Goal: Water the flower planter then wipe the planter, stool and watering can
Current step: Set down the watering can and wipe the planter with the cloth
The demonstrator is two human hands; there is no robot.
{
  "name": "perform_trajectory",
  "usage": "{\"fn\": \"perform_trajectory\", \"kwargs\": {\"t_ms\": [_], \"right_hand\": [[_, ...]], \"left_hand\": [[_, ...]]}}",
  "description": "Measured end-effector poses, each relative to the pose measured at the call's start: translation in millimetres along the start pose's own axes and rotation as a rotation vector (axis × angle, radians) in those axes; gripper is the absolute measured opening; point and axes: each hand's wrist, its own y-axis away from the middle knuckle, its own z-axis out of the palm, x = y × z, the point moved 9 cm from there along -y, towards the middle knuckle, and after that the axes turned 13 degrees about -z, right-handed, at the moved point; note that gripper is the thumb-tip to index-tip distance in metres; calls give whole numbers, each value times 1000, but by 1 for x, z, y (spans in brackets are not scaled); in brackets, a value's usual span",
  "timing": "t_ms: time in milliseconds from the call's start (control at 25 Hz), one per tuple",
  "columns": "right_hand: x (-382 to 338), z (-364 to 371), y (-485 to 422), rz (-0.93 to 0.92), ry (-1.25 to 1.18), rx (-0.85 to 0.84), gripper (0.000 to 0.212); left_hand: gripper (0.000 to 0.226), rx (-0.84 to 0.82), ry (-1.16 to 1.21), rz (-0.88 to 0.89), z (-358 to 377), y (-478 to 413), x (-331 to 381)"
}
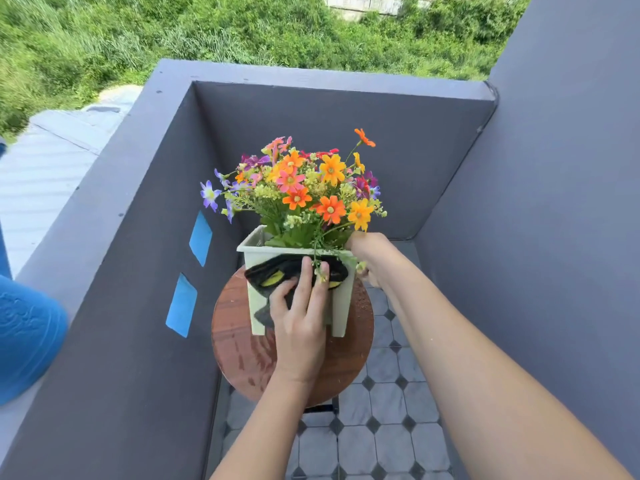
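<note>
A pale green square plastic planter (341,306) filled with orange, pink and purple flowers (298,188) stands on a round brown wooden stool (239,344), toward its far side. The left hand (301,323) lies flat against the planter's near wall, fingers spread, pressing a black-and-yellow cloth (277,271) onto it. The right hand (372,258) has its grip closed around the planter's right rim corner.
</note>
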Motion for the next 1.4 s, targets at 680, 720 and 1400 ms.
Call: {"fn": "perform_trajectory", "kwargs": {"t_ms": [680,720,1400], "right_hand": [[-1,9,-16,102,-76,-17,8],[2,9,-19,122,-78,-25,9],[-3,5,-17,18,-57,-37,19]], "left_hand": [[42,-200,-68,281,10,49,-6],[43,-217,-90,300,10,52,-10],[42,-7,349,-569,-38,-26,-77]]}}
